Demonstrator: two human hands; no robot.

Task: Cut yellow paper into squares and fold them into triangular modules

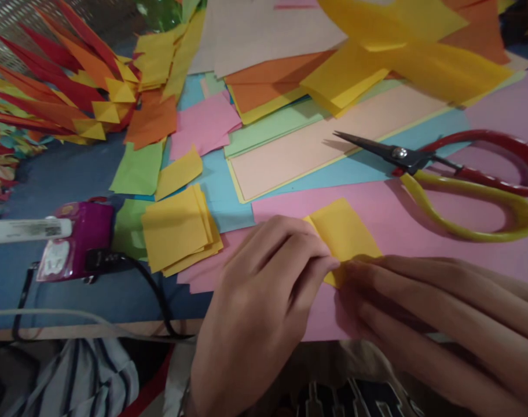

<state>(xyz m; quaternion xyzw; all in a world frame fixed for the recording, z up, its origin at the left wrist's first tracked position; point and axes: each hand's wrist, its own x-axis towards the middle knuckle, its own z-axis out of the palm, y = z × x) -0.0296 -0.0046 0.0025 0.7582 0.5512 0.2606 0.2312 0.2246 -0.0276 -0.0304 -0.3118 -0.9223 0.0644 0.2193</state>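
Left hand (264, 295) has thumb and fingers closed on the 8 o'clock edge of a small yellow paper piece (348, 229); right hand (446, 307) has fingertips at its 5 o'clock corner, can't tell if pinching or just pressing. Piece lies on the pink sheet (442, 226), at the near edge of the work surface. Step in hand reads as lining up or creasing a fold; fingers hide the fold line, so no call on how far along. Next move likely calls for edges held matched, then firm pressure along the crease without skewing. From the piece: red-and-yellow-handled scissors (400, 153) at 2 o'clock, blades parted; yellow paper stack (177, 229) at 9, loosely squared; peach paper strip (307, 142) at 11.
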